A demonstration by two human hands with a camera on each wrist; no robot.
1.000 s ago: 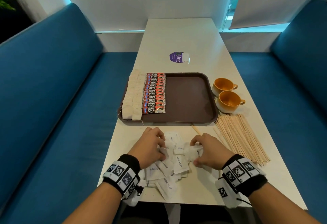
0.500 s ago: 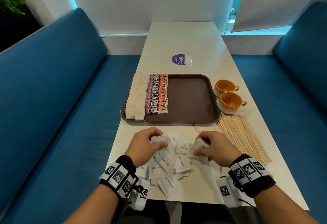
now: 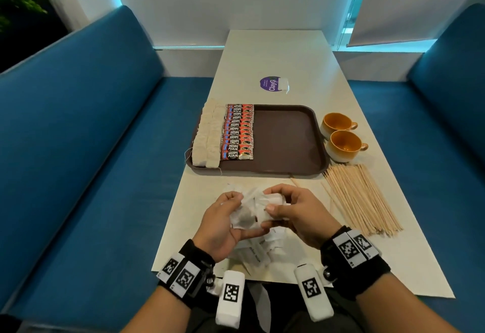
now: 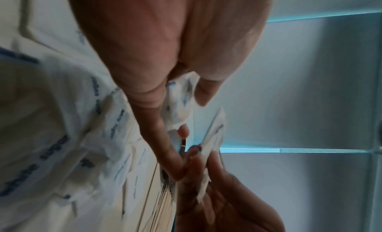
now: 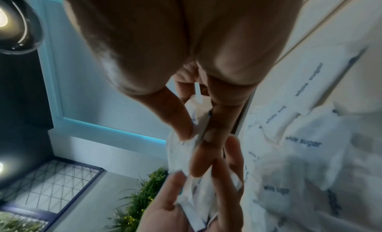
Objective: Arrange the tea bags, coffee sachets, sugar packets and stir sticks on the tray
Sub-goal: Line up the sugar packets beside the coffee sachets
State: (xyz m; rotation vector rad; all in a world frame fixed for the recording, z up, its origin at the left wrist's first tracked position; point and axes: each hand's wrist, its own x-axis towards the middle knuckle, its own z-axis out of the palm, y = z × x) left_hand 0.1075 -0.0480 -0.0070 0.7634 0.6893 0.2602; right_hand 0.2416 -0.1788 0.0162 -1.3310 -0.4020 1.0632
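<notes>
A brown tray (image 3: pixel 286 138) lies mid-table with two rows of beige tea bags (image 3: pixel 207 135) along its left side and a row of red coffee sachets (image 3: pixel 237 133) beside them. Both hands are raised just above the near table edge, holding a bunch of white sugar packets (image 3: pixel 252 209) between them. My left hand (image 3: pixel 223 222) grips the bunch from the left, my right hand (image 3: pixel 291 211) pinches it from the right. More sugar packets (image 3: pixel 257 251) lie loose on the table beneath (image 5: pixel 303 142). Wooden stir sticks (image 3: pixel 359 198) lie in a heap to the right.
Two orange cups (image 3: pixel 343 138) stand right of the tray, above the sticks. A purple round sticker (image 3: pixel 270 84) with a white packet on it lies beyond the tray. Blue benches (image 3: pixel 78 162) flank the narrow white table (image 3: pixel 275 56).
Both hands have gathered sugar packets from the pile and lifted them off the table, coming together around one bunch. The head view has tilted slightly.
</notes>
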